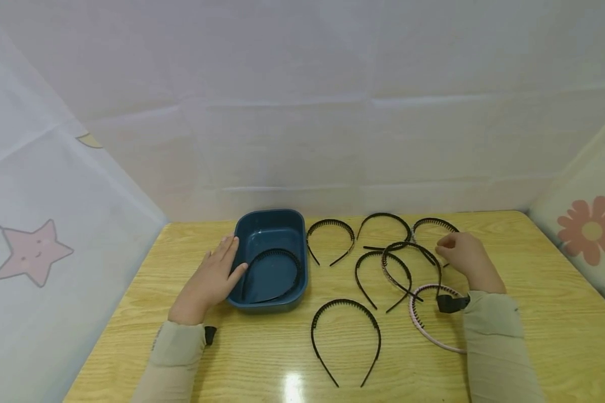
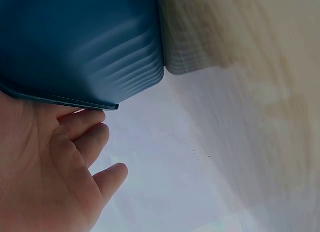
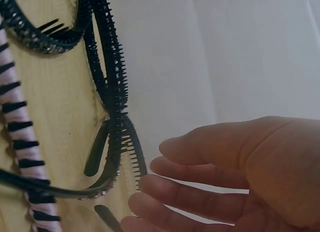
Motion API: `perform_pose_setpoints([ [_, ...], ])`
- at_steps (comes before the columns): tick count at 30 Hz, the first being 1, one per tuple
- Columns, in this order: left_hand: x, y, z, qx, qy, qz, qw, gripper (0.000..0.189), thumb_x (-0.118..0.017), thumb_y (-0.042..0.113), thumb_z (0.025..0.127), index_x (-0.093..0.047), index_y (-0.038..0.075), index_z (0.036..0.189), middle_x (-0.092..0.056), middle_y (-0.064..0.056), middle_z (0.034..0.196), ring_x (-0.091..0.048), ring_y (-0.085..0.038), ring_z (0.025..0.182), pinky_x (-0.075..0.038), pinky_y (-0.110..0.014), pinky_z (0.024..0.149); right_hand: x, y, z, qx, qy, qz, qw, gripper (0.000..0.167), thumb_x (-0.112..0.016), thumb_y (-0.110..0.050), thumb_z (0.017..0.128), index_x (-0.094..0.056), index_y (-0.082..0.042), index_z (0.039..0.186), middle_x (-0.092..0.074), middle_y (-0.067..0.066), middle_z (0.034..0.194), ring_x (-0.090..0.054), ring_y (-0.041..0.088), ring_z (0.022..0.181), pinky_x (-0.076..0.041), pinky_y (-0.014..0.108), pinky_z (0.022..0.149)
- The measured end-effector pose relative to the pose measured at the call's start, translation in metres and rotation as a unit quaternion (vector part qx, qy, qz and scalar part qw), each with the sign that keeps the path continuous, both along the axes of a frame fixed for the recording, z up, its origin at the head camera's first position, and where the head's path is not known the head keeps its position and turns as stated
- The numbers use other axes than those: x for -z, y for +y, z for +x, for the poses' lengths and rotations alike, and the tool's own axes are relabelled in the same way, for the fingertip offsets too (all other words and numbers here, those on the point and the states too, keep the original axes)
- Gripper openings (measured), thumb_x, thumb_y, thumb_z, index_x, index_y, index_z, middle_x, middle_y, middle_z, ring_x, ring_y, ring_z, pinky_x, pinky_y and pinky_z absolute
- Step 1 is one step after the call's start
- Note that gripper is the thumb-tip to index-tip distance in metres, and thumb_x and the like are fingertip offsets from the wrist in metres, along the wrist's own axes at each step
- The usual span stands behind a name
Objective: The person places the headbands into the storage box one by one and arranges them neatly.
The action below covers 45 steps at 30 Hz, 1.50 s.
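Observation:
On the left rim of a dark blue basin (image 1: 304,268), my left hand (image 1: 209,282) rests with its fingers straight and thumb spread; the left wrist view shows the fingers (image 2: 92,142) against the rim. A black toothed headband (image 1: 277,252) lies inside the basin. My right hand (image 1: 469,257) is over the far right headband (image 1: 426,220), covering part of it. Seen from the right wrist, its fingers (image 3: 195,192) are loosely bent, with nothing visible between them and the thumb. Just left of this hand, a dark sparkly headband (image 1: 438,268) overlaps its neighbours.
More headbands lie between basin and right arm: one black (image 1: 378,330) at the front, one (image 1: 330,222) beside the basin, one (image 1: 388,215) at the back, one (image 1: 358,274) mid-table. A pink headband (image 1: 426,333) passes under the right forearm. A white cloth (image 1: 302,123) hangs behind.

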<state>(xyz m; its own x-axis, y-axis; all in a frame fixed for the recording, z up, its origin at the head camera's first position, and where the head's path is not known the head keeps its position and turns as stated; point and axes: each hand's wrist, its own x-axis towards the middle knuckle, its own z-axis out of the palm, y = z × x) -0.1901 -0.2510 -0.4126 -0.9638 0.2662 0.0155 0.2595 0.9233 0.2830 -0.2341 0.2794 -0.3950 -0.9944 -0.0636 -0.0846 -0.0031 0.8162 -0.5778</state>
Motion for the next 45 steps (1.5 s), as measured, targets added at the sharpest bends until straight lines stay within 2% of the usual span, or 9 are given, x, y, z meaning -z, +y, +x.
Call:
perform_pose_setpoints([
  [5, 0.000, 0.002, -0.002, 0.000, 0.002, 0.000, 1.0000, 0.071, -0.044, 0.036, 0.110, -0.015, -0.005, 0.160, -0.009, -0.023, 0.168, -0.008, -0.041, 0.154, -0.010, -0.065, 0.120, 0.004, 0.003, -0.003, -0.004, -0.029, -0.015, 0.9995, 0.037, -0.056, -0.015, 0.103, -0.060, 0.016, 0.123, -0.063, 0.035, 0.115, -0.068, 0.034, 0.084, -0.057, 0.048, 0.072],
  [8, 0.000, 0.002, -0.003, 0.001, 0.001, 0.001, 1.0000, 0.071, -0.043, 0.037, 0.110, -0.015, -0.005, 0.160, -0.009, -0.023, 0.168, -0.008, -0.040, 0.154, -0.010, -0.065, 0.120, 0.007, 0.003, -0.004, -0.008, -0.034, -0.018, 0.9992, 0.037, -0.057, -0.014, 0.103, -0.061, 0.017, 0.122, -0.064, 0.034, 0.112, -0.068, 0.029, 0.080, -0.058, 0.045, 0.069],
  [16, -0.001, 0.002, 0.000, -0.001, -0.001, 0.002, 1.0000, 0.071, -0.043, 0.036, 0.110, -0.015, -0.006, 0.160, -0.009, -0.024, 0.167, -0.008, -0.041, 0.154, -0.009, -0.065, 0.120, 0.015, 0.000, -0.008, -0.026, -0.017, 0.002, 0.9995, 0.030, -0.061, -0.010, 0.100, -0.066, 0.015, 0.116, -0.065, 0.032, 0.111, -0.064, 0.045, 0.097, -0.056, 0.053, 0.078],
  [25, -0.001, 0.000, 0.000, -0.002, -0.001, 0.002, 1.0000, 0.071, -0.043, 0.037, 0.110, -0.016, -0.005, 0.160, -0.010, -0.024, 0.167, -0.009, -0.041, 0.154, -0.010, -0.066, 0.120, 0.015, -0.003, -0.008, -0.023, -0.023, -0.003, 0.9995, 0.025, -0.061, -0.006, 0.099, -0.067, 0.014, 0.113, -0.067, 0.029, 0.103, -0.066, 0.039, 0.090, -0.057, 0.047, 0.072],
  [33, 0.001, 0.002, -0.002, 0.001, -0.001, 0.000, 1.0000, 0.072, -0.040, 0.041, 0.110, -0.015, -0.005, 0.160, -0.010, -0.022, 0.168, -0.008, -0.040, 0.154, -0.011, -0.064, 0.121, 0.014, 0.001, -0.006, -0.026, 0.000, 0.008, 0.9996, 0.027, -0.061, -0.009, 0.099, -0.067, 0.013, 0.114, -0.066, 0.033, 0.110, -0.063, 0.046, 0.098, -0.055, 0.053, 0.076],
  [45, 0.001, 0.002, -0.002, -0.006, -0.005, -0.002, 1.0000, 0.072, -0.043, 0.037, 0.110, -0.014, -0.005, 0.160, -0.010, -0.023, 0.167, -0.008, -0.041, 0.154, -0.011, -0.065, 0.120, 0.009, 0.001, -0.006, -0.032, 0.027, -0.002, 0.9991, 0.027, -0.062, -0.010, 0.099, -0.068, 0.011, 0.116, -0.066, 0.032, 0.111, -0.062, 0.049, 0.100, -0.054, 0.055, 0.075],
])
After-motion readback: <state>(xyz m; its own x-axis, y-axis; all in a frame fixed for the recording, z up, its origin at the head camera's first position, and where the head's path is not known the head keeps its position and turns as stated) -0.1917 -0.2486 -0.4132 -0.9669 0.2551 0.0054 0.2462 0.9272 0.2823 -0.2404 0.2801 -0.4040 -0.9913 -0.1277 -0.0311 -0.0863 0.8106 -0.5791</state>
